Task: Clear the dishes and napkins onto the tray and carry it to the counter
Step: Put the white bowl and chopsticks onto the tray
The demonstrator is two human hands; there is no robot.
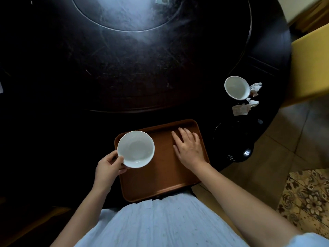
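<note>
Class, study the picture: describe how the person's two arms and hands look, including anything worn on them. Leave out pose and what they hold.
Both forearms are bare from wrist to elbow. The left hand and right hand show no rings, watch, bracelets or gloves. A pale blue sleeve edge shows at the right arm's upper end, matching the pale blue crinkled garment on the body.

Pale blue crinkled garment (160, 223) with short sleeves; forearms and hands bare

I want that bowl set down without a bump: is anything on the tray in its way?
Only the right hand, lying flat on the right half of the tray. The left hand holds the white bowl over the bare left half, where nothing visible blocks it.
</note>
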